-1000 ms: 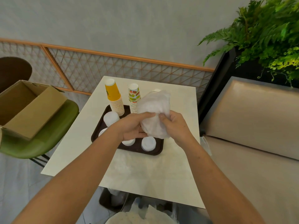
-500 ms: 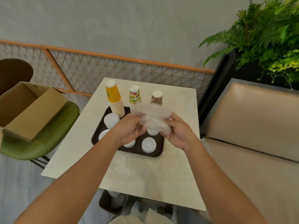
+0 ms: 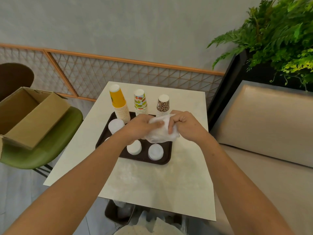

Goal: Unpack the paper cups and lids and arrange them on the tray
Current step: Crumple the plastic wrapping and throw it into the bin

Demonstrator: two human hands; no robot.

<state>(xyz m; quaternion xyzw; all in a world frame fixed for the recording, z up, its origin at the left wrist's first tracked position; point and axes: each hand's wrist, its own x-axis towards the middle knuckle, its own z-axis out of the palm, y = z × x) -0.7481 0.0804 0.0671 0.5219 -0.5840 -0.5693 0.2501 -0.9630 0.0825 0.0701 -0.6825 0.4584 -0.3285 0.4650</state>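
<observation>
Left hand [image 3: 140, 128] and right hand [image 3: 185, 127] grip crumpled wrap [image 3: 160, 135], hiding tray [image 3: 168, 154] centre.

A: What's on the left?
B: An open cardboard box [image 3: 30, 116] on a green chair [image 3: 50, 146] (a brown chair [image 3: 15, 77] behind it).
A: And right?
B: A fern [image 3: 274, 36] — above a beige bench [image 3: 264, 126].

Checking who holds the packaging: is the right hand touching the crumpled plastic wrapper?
Touching. The head view shows the right hand gripping the crumpled plastic wrapper, fingers curled into it; the left hand holds its other side.
</observation>
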